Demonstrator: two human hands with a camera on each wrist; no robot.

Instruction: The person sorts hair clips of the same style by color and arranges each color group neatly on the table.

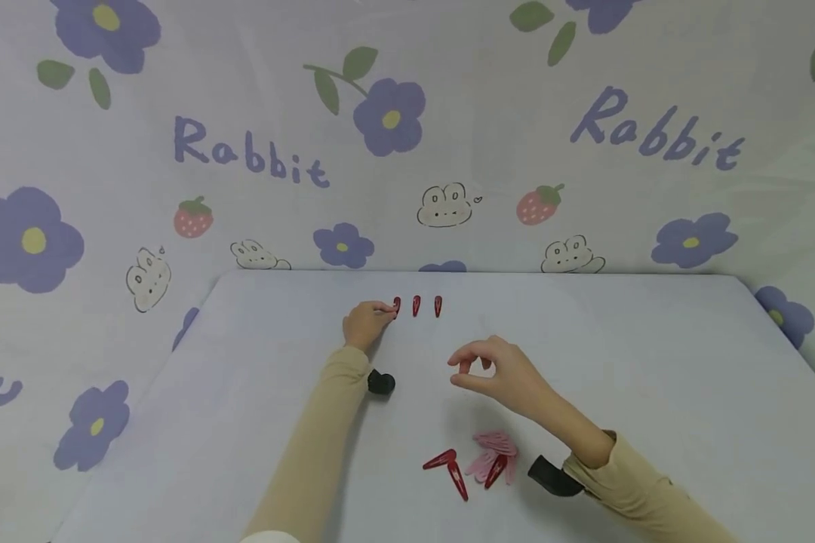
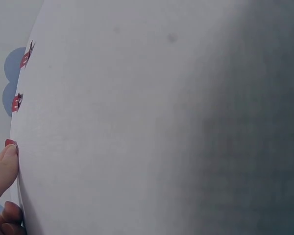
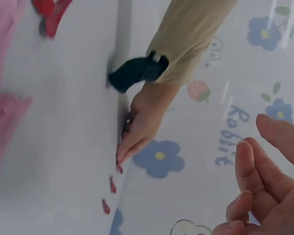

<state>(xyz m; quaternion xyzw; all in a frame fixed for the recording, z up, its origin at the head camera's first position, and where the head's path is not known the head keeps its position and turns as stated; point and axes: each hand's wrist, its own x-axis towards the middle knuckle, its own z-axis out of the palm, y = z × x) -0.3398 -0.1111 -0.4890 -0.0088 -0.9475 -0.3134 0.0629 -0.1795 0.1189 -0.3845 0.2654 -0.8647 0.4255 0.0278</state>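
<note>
At the far side of the table my left hand pinches a red snap hair clip, which touches or nearly touches the tabletop. Two more red hair clips stand in line to its right: a middle one and a right one, evenly spaced and parallel. In the left wrist view the thumb lies against the held clip; fingers hide part of it. My right hand hovers above the table, holding nothing, its thumb and bent fingers apart.
Nearer me lies a small heap of pink hair clips with a red clip on it. Two loose red clips form an angle to its left. A patterned cloth hangs behind the white table. Black wrist mounts jut from both sleeves.
</note>
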